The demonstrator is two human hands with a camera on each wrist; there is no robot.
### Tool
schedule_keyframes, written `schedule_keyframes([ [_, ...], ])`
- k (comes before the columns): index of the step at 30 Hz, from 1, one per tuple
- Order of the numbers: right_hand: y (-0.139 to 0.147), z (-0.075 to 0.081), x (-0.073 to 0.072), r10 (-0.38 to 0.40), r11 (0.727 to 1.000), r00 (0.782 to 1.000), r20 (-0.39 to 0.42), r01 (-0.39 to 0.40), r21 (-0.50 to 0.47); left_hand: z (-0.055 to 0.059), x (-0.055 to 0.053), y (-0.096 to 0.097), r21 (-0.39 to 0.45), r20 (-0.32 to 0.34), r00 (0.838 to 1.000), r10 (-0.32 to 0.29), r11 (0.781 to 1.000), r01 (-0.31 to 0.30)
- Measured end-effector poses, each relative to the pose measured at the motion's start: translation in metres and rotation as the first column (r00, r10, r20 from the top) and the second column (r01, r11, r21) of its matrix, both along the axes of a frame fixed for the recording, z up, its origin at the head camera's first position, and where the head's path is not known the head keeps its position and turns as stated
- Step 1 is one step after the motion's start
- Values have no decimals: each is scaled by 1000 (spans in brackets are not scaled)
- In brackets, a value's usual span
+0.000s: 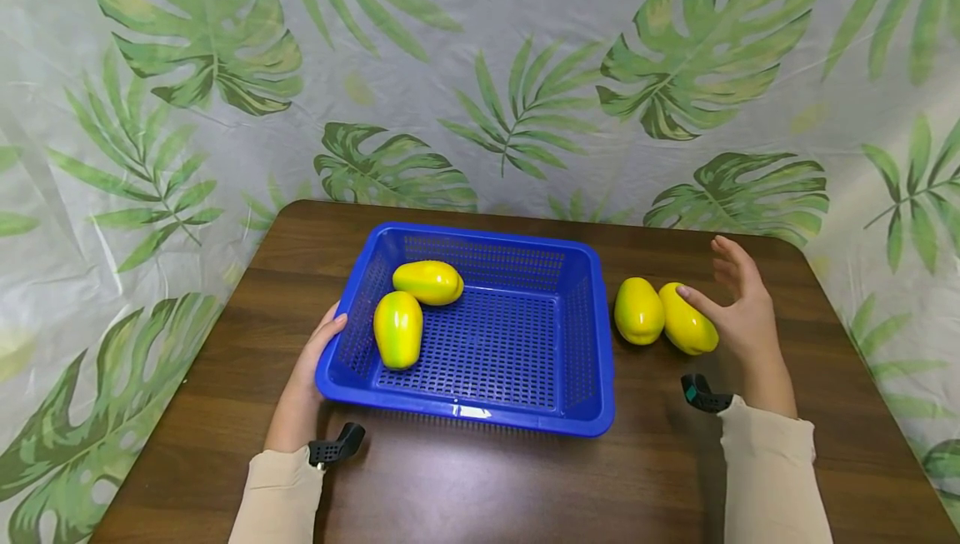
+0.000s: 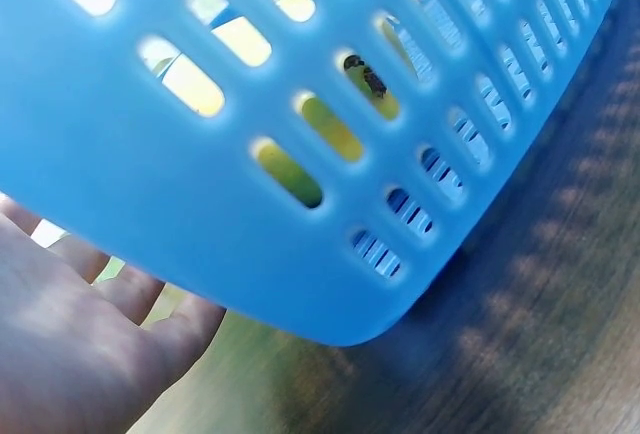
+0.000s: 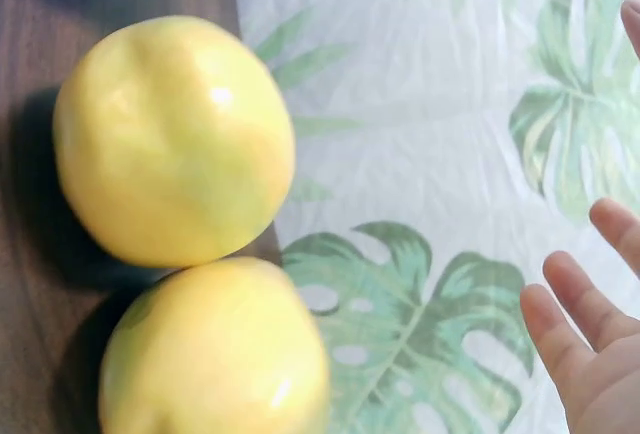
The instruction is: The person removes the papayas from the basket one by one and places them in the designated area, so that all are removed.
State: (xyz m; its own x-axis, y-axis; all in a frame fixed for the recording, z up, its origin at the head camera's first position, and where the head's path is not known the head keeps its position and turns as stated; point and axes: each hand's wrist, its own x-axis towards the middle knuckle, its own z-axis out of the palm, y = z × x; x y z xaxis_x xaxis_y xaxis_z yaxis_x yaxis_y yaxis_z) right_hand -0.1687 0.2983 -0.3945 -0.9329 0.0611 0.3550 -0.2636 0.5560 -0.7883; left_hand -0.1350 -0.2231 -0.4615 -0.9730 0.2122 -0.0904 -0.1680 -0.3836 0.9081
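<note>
A blue slotted plastic basket (image 1: 480, 423) stands on the table, with two glossy yellow, mango-shaped fruits inside, one at the back (image 1: 427, 281) and one nearer the front left (image 1: 398, 330). My left hand (image 1: 309, 361) holds the basket's left rim; in the left wrist view its fingers (image 2: 185, 329) lie along the wall's edge. Right of the basket, two more such fruits, a left one (image 1: 639, 311) and a right one (image 1: 687, 319), lie side by side. My right hand (image 1: 742, 302) hovers at the right one, fingers spread and holding nothing; its fingertips (image 3: 562, 272) are apart from both fruits in the right wrist view.
The brown wooden table (image 1: 465, 490) has rounded far corners. Behind and around it hangs a pale sheet printed with green leaves (image 1: 525, 102). Each wrist wears a black camera mount, one on the left (image 1: 337, 446) and one on the right (image 1: 705, 394).
</note>
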Motion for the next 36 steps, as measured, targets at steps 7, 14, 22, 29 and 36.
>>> schedule_keyframes([
  [7, -27, 30, 10, 55, 998, 998, -2, -55, 15, 0, 0, 0, -20, 15, 1000, 7, 1000, -7],
  [14, -28, 26, 2, 100, 995, 995, -26, -99, 29, -1, -1, 0, -5, -1, 1000, -5, 1000, 5],
  [22, -36, 23, -9, 141, 987, 989, -41, -138, 77, 0, -1, 0, -3, 14, 1000, -6, 1000, 6],
  [29, -57, 33, -11, 209, 976, 976, -56, -205, 76, 0, 0, 0, 0, 19, 1000, -1, 1000, 1],
  [36, -87, 59, 0, 273, 957, 958, -92, -262, 121, -1, -1, 0, -6, 16, 1000, -6, 1000, 6],
])
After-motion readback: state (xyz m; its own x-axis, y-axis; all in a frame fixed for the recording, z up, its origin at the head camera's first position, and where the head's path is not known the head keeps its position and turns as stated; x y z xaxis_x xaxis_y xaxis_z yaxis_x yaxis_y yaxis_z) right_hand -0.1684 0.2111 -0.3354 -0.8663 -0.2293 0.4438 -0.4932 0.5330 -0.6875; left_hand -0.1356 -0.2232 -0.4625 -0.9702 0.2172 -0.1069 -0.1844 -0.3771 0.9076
